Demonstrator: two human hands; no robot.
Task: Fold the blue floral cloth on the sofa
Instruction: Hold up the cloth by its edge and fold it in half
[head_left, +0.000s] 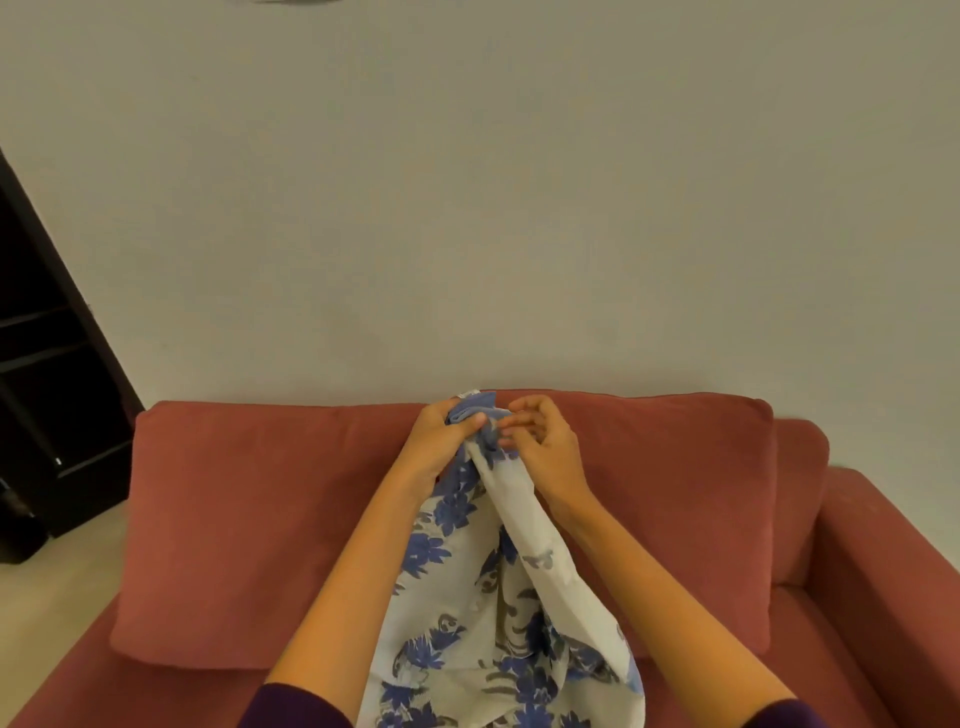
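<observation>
Cloth (498, 597) bunched, both hands clamped on top; red sofa (234, 519), grey wall (467, 208).

A home, most likely a living room. Shown by a soft red sofa (234, 519) with a plump back cushion (311, 493), set against a plain pale wall (467, 208); dark shelving (47, 389) at the left edge; light floor (47, 613) beside the sofa.

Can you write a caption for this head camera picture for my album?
Two hands, left hand and right hand, hold up the blue floral cloth above a red sofa.
</observation>
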